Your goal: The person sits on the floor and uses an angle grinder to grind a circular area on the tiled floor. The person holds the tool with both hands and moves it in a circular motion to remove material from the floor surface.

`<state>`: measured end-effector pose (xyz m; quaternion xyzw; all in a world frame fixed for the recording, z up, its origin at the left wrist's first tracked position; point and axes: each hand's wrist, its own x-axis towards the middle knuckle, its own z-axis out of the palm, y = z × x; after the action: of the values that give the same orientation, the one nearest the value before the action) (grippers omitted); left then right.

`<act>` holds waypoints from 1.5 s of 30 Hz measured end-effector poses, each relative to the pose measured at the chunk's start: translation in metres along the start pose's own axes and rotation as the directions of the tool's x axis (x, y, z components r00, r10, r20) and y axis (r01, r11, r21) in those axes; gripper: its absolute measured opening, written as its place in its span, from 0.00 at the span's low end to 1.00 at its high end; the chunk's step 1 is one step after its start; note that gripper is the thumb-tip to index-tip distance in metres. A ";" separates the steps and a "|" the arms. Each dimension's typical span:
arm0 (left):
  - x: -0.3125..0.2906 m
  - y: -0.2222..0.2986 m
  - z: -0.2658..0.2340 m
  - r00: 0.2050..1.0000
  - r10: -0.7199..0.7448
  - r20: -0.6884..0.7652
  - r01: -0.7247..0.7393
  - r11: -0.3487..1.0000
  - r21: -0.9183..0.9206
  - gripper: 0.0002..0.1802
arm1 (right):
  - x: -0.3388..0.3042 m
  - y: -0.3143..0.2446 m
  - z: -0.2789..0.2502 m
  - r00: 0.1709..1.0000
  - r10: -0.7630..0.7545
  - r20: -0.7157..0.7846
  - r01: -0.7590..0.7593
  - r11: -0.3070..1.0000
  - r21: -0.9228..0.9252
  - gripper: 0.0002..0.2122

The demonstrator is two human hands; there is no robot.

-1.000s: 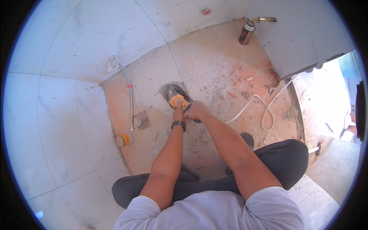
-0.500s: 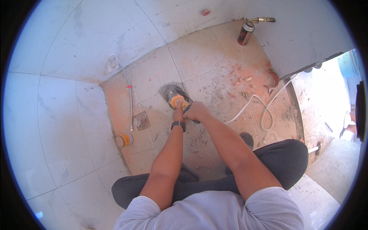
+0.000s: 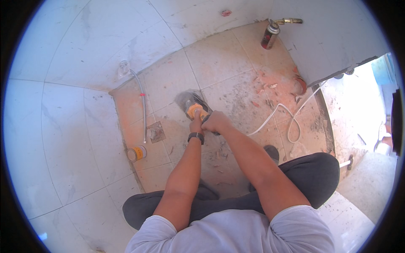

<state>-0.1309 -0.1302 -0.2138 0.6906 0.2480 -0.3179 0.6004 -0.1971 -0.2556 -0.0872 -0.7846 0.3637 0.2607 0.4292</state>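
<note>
With both hands I hold a yellow and black angle grinder [image 3: 196, 110] low over the tiled floor. My left hand [image 3: 196, 124] wraps round its body just behind the head. Farther back, to the right, my right hand [image 3: 217, 122] grips the dark rear part. Grey dust [image 3: 184, 98] blurs the working end, so the disc and its contact with the tile cannot be made out. A white power cord [image 3: 270, 121] runs from near my right hand across the floor to the right.
A gas canister with a torch head [image 3: 270, 36] stands in the far right corner. On the left are a flexible hose [image 3: 142, 101], a square floor drain [image 3: 156, 132] and a tin [image 3: 136, 154] on its side. Broken debris [image 3: 270, 90] lies right; my shoe [image 3: 271, 153] is nearer.
Both hands and the grinder stay in almost the same place. The grey dust round the grinder's head has shifted shape slightly.
</note>
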 end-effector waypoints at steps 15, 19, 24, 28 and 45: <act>-0.005 -0.001 0.000 1.000 -0.023 0.019 0.025 0.996 -0.091 0.46 | 0.004 0.000 0.004 0.999 -0.015 0.037 0.015 1.000 0.004 0.25; -0.001 -0.004 -0.004 0.998 -0.042 0.038 0.045 0.994 -0.103 0.45 | 0.001 0.000 0.014 0.999 -0.023 -0.036 0.023 1.000 -0.007 0.24; 0.008 -0.009 -0.011 0.996 -0.025 0.080 0.038 0.987 -0.157 0.44 | -0.001 -0.002 0.020 0.999 -0.019 -0.048 0.017 0.999 -0.027 0.23; 0.005 -0.011 -0.010 0.997 -0.051 0.063 0.062 0.979 -0.195 0.44 | 0.001 -0.002 0.011 0.998 -0.063 0.016 0.064 0.996 -0.063 0.24; 0.001 -0.010 -0.011 0.996 -0.017 0.083 0.034 0.977 -0.209 0.46 | -0.012 -0.009 0.005 0.998 -0.033 0.044 0.035 0.998 -0.045 0.21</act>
<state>-0.1357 -0.1183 -0.2201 0.6064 0.2646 -0.3254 0.6755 -0.1976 -0.2440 -0.0760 -0.7942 0.3350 0.2787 0.4234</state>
